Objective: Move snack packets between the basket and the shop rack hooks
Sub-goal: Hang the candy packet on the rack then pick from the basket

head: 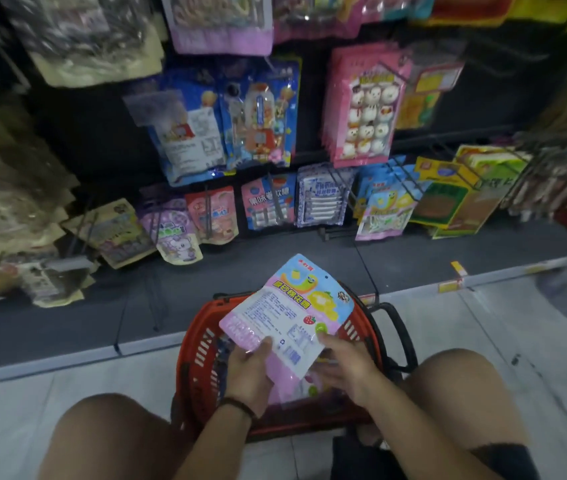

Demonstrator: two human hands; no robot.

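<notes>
The person is crouching on the tiled floor, bare knees either side of a red basket point(196, 344) that is sitting just in front of the shop rack. Both hands are up over the basket, holding a pair of snack packets point(285, 317) fanned together, one showing its printed back, the other its pink and yellow front. The left hand point(251, 372) is gripping them at the lower left, thumb pressing on top and fingers curling underneath. The right hand point(342, 362) is meeting the lower right corner, thumb tip lying on the packet edge; its fingers are blurring below, so I cannot tell whether they are clamping or just touching. More pink packets point(297, 388) are lying inside the basket beneath the hands. Over on the rack, matching packets point(384, 211) are hanging on a wire hook point(410, 183) in the bottom row, well apart from the held pair.
</notes>
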